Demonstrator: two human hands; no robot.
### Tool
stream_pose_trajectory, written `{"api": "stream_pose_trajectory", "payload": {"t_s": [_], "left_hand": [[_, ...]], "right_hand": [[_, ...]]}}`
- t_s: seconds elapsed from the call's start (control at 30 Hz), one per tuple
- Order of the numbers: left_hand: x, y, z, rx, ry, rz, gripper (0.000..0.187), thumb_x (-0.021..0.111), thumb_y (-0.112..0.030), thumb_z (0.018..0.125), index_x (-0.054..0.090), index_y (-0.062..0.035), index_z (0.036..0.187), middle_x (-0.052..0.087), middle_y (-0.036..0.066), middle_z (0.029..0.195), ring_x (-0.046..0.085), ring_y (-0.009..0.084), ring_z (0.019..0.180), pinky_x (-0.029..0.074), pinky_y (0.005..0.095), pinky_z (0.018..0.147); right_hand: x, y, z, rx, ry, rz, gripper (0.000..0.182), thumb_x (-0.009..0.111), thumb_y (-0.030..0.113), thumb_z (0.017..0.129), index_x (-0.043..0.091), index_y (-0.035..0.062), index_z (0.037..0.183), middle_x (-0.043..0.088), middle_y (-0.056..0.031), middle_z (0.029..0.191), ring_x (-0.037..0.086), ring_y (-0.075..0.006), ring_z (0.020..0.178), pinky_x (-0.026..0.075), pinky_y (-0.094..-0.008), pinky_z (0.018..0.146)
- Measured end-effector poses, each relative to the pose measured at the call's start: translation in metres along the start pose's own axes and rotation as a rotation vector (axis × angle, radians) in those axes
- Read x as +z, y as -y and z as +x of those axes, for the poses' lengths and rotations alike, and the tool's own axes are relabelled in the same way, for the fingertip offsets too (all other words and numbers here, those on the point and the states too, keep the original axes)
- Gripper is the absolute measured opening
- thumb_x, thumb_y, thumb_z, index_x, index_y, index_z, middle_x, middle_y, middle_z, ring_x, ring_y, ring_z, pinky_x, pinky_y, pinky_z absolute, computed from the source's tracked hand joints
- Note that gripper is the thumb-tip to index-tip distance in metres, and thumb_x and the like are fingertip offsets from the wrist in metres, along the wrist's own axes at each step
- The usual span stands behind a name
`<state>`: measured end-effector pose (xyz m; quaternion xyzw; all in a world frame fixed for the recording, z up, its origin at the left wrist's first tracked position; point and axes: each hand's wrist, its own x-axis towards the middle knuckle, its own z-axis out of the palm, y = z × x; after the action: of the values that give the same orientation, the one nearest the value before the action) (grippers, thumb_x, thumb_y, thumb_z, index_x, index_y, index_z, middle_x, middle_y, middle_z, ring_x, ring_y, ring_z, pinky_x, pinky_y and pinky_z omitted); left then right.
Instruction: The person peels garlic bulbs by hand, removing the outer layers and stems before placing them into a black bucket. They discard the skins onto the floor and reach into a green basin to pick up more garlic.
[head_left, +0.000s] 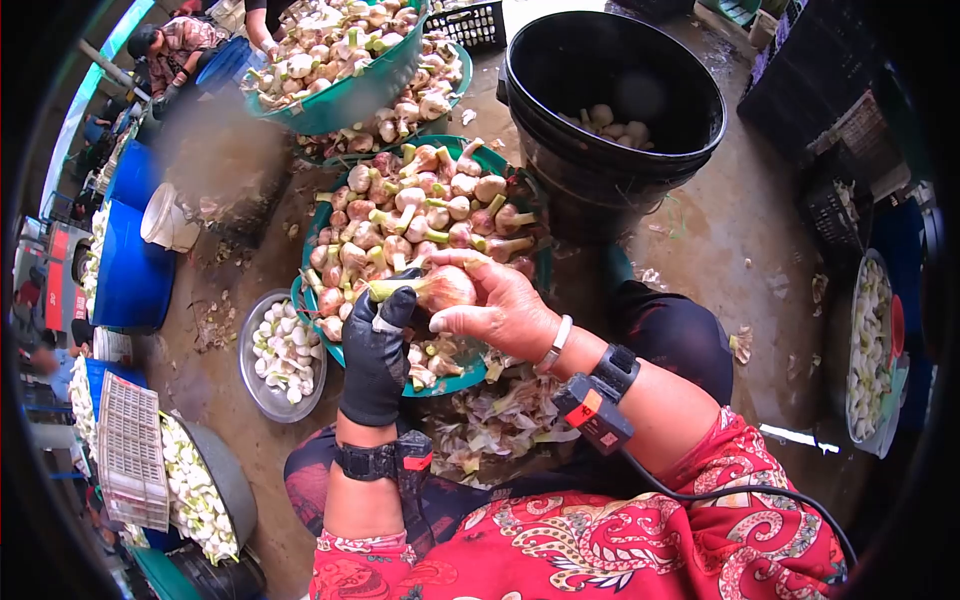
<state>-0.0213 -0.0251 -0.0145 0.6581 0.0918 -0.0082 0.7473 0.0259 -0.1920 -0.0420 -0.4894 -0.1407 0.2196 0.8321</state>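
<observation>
Right below me, a green basin is heaped with unpeeled garlic bulbs that have short cut stems. Above its near side I hold one garlic bulb between both hands. My left hand, in a black glove, is closed at the bulb's stem; whether it also grips a small tool is hidden. The fingers and thumb of my bare right hand pinch the bulb's round end. To the left stands a metal bowl with white peeled garlic. Loose husks lie between my legs.
A tall black bucket with some bulbs inside stands ahead right. Another green basin of garlic is at the back. Blue tubs and a grey tub line the left. Several people are there, one in a patterned top.
</observation>
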Motion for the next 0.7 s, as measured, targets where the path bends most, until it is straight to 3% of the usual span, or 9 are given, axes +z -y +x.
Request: {"api": "stream_pose_trajectory", "payload": {"t_s": [0.13, 0.23, 0.37, 0.43, 0.47, 0.53, 0.63, 0.67, 0.7], "left_hand": [[0.004, -0.009, -0.001, 0.037, 0.044, 0.033, 0.025, 0.056, -0.016, 0.094, 0.058, 0.0007, 0.113, 0.066, 0.005, 0.101, 0.063, 0.0121, 0.088, 0.050, 0.0267, 0.079], [0.010, -0.013, -0.001, 0.002, 0.010, -0.071, 0.022, 0.057, -0.008, 0.091, 0.059, 0.0009, 0.111, 0.065, 0.007, 0.101, 0.063, 0.0139, 0.089, 0.052, 0.0286, 0.078], [0.009, -0.015, -0.002, 0.001, 0.046, -0.137, 0.021, 0.055, -0.006, 0.092, 0.058, 0.0019, 0.111, 0.065, 0.007, 0.101, 0.064, 0.0147, 0.088, 0.052, 0.0291, 0.077], [-0.002, -0.009, 0.003, 0.827, 0.071, 0.945, 0.019, 0.053, -0.008, 0.094, 0.059, 0.0025, 0.110, 0.065, 0.007, 0.098, 0.064, 0.0151, 0.087, 0.053, 0.0306, 0.076], [0.003, -0.011, 0.002, 0.827, 0.073, 0.944, 0.019, 0.053, -0.008, 0.094, 0.059, 0.0025, 0.110, 0.065, 0.007, 0.098, 0.064, 0.0151, 0.087, 0.053, 0.0306, 0.076], [0.016, -0.016, -0.003, 0.309, 0.093, 0.259, 0.019, 0.053, -0.009, 0.095, 0.060, 0.0030, 0.108, 0.065, 0.006, 0.091, 0.064, 0.0139, 0.082, 0.052, 0.0288, 0.070], [0.006, -0.004, -0.003, 0.156, 0.101, 0.329, 0.018, 0.056, -0.006, 0.092, 0.062, 0.0027, 0.106, 0.066, 0.005, 0.088, 0.063, 0.0110, 0.078, 0.050, 0.0251, 0.064], [0.007, -0.004, -0.002, 0.155, 0.102, 0.328, 0.018, 0.056, -0.006, 0.092, 0.062, 0.0027, 0.106, 0.066, 0.005, 0.088, 0.063, 0.0110, 0.078, 0.050, 0.0251, 0.064], [0.007, -0.004, -0.001, 0.049, 0.046, 0.206, 0.017, 0.054, -0.001, 0.089, 0.062, 0.0017, 0.103, 0.066, 0.005, 0.090, 0.063, 0.0119, 0.076, 0.050, 0.0253, 0.064]], "right_hand": [[0.005, 0.011, -0.003, 0.141, -0.030, 0.045, 0.060, 0.078, 0.019, 0.076, 0.049, 0.0044, 0.127, 0.061, -0.0015, 0.093, 0.056, -0.0066, 0.079, 0.049, -0.0221, 0.066], [0.007, 0.018, -0.001, 0.096, -0.023, 0.026, 0.033, 0.060, 0.035, 0.089, 0.054, 0.0088, 0.108, 0.059, 0.0011, 0.083, 0.053, -0.0059, 0.069, 0.044, -0.0202, 0.056], [0.010, 0.024, -0.002, 0.167, -0.105, 0.082, 0.030, 0.061, 0.034, 0.089, 0.054, 0.0093, 0.105, 0.058, 0.0015, 0.083, 0.052, -0.0056, 0.069, 0.045, -0.0207, 0.056], [0.006, 0.019, 0.000, 0.108, -0.075, 0.006, 0.032, 0.058, 0.036, 0.090, 0.054, 0.0084, 0.105, 0.057, 0.0013, 0.082, 0.052, -0.0056, 0.069, 0.046, -0.0214, 0.057], [0.004, 0.016, 0.000, 0.108, -0.077, 0.006, 0.032, 0.058, 0.036, 0.090, 0.054, 0.0084, 0.105, 0.057, 0.0013, 0.082, 0.052, -0.0056, 0.069, 0.046, -0.0214, 0.057], [0.004, 0.010, -0.002, 0.045, -0.109, -0.104, 0.044, 0.054, 0.039, 0.093, 0.050, 0.0048, 0.121, 0.059, -0.0019, 0.097, 0.058, -0.0096, 0.080, 0.047, -0.0239, 0.057], [0.013, 0.008, -0.004, -0.035, -0.195, -0.052, 0.038, 0.052, 0.041, 0.092, 0.055, 0.0045, 0.103, 0.057, -0.0005, 0.080, 0.052, -0.0078, 0.066, 0.045, -0.0234, 0.053], [0.012, 0.012, -0.004, -0.035, -0.197, -0.053, 0.038, 0.052, 0.041, 0.092, 0.055, 0.0045, 0.103, 0.057, -0.0005, 0.080, 0.052, -0.0078, 0.066, 0.045, -0.0234, 0.053], [0.010, 0.018, -0.005, 0.077, -0.169, -0.076, 0.036, 0.051, 0.040, 0.093, 0.056, 0.0056, 0.100, 0.057, -0.0009, 0.079, 0.052, -0.0087, 0.064, 0.045, -0.0244, 0.052]]}}
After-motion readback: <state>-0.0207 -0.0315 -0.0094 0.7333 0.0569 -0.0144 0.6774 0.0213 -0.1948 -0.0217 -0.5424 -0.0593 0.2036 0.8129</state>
